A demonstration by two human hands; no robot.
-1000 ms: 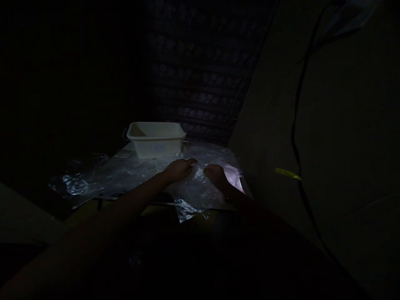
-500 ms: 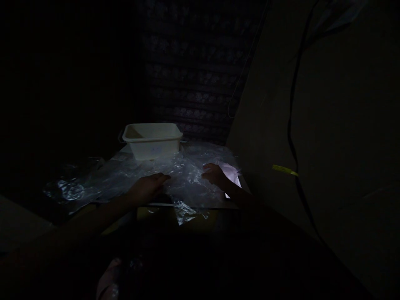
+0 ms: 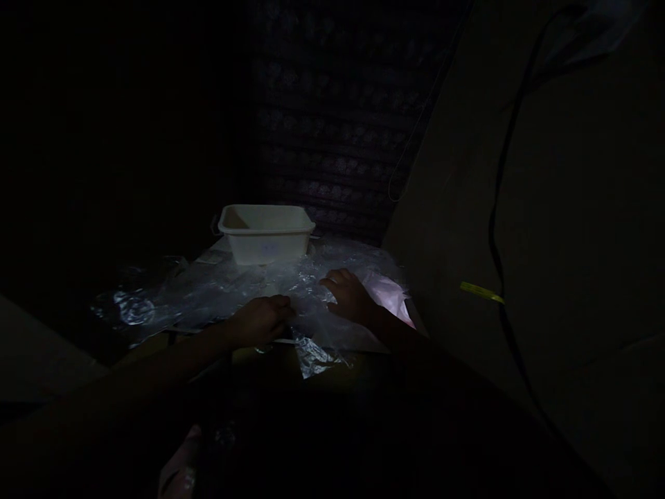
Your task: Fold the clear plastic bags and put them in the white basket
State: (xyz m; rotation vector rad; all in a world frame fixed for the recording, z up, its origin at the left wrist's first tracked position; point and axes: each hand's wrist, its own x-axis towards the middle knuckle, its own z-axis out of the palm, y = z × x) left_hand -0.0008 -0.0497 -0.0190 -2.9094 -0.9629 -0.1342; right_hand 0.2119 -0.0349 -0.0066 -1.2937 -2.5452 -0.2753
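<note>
Crumpled clear plastic sheeting [image 3: 208, 294] is spread over a small table, and a piece of it hangs over the front edge. My left hand [image 3: 264, 319] rests low on the plastic near that edge, its fingers curled together; whether they pinch any plastic is too dark to tell. To its right, my right hand [image 3: 347, 294] lies over the sheeting with thumb and fingers apart. Behind both hands stands a whitish plastic tub [image 3: 270, 246] with an open top.
A lit pinkish-white patch [image 3: 389, 294] shows at the table's right side. Further right, a dark cable [image 3: 492, 222] with a yellow tag [image 3: 481, 291] hangs along the wall. Patterned fabric [image 3: 332, 166] hangs behind the table. Much of the view is very dark.
My left hand has moved right and its fingers have curled in. My right hand has shifted slightly left over the plastic. The bright strip beside my right forearm is now covered. The view has shifted slightly.
</note>
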